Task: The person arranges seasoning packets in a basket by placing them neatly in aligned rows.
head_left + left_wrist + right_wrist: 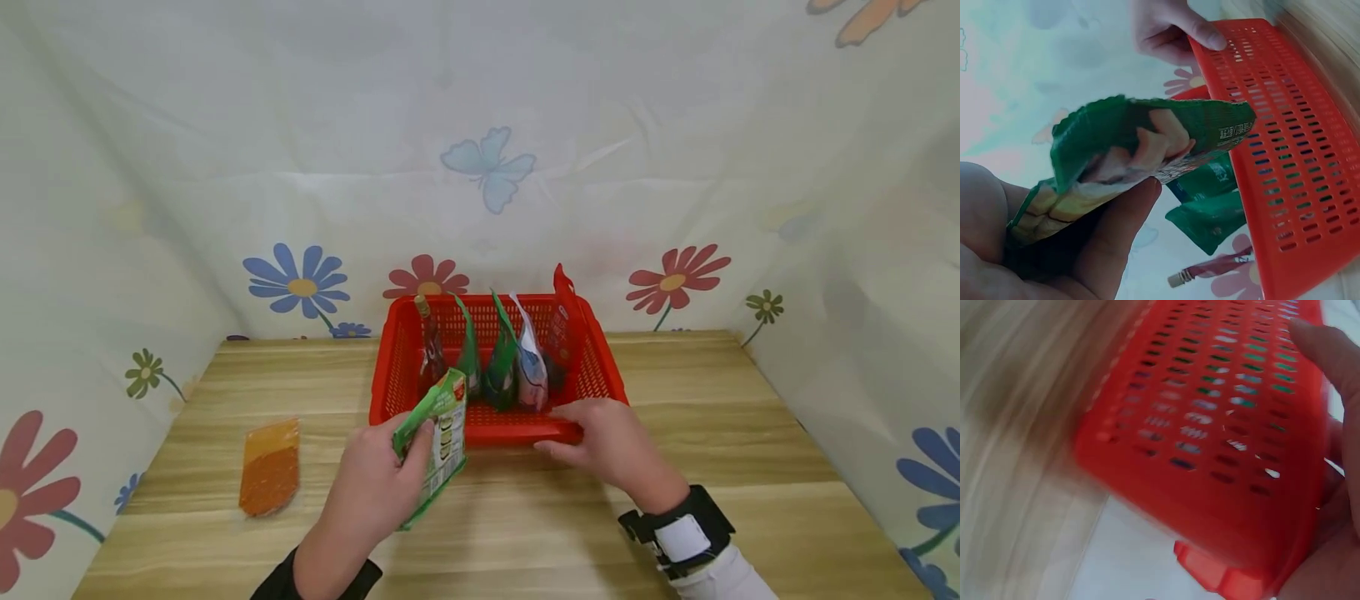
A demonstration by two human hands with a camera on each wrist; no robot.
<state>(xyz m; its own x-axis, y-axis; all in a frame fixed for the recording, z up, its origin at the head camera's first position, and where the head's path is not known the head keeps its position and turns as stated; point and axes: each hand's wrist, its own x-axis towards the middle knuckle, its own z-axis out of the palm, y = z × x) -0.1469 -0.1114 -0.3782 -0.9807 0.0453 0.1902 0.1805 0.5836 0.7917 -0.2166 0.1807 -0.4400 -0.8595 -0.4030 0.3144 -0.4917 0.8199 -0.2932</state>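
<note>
My left hand [375,479] pinches a green snack packet [447,429] between thumb and fingers, tilted in front of the basket's near left side. In the left wrist view the packet [1166,134] is seen edge-on, with pictures of food on it. My right hand [611,442] grips the near rim of a red perforated basket [502,433] towards its right corner; the right wrist view has the thumb on the outer wall. Inside stand a slim bottle [431,346], two green packets [501,367], a white and pink pouch [531,371] and a red bag [567,325].
A flat clear packet with orange-brown contents [270,467] lies on the wood-patterned table [675,550], left of the basket. A pale flower-printed cloth [480,100] hangs behind the table and along both sides.
</note>
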